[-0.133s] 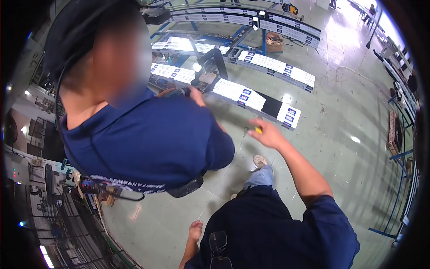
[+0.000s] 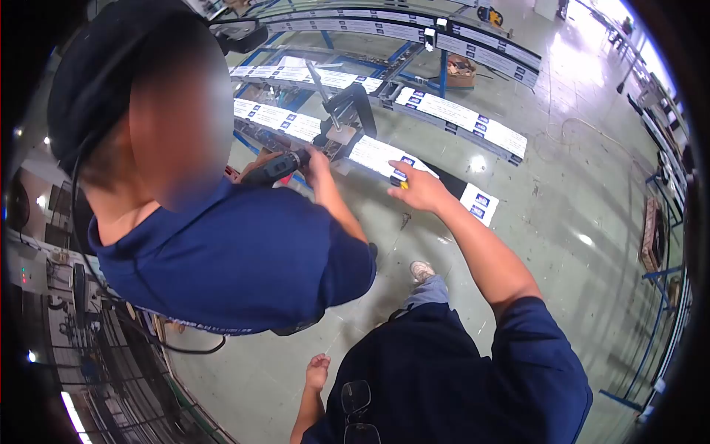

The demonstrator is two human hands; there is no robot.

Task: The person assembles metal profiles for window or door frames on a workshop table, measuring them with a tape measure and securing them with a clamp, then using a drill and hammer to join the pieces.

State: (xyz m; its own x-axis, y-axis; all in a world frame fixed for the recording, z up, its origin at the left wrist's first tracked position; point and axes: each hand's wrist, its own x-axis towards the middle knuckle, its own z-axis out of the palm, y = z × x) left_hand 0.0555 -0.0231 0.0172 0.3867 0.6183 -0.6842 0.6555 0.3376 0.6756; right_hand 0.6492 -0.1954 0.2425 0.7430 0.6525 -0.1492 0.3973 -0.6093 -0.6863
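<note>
Right grip (image 2: 423, 189), holding a small yellow object (image 2: 404, 185), has moved up to the labelled bar (image 2: 367, 154).

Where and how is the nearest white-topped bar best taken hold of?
Probably across the narrow width of the bar, near its free end, coming from the right: that end juts out unobstructed, while a black clamp-like frame and the co-worker's hand crowd it farther along.

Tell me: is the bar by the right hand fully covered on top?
Partly: the bar shows a dark stretch between white sections.
</note>
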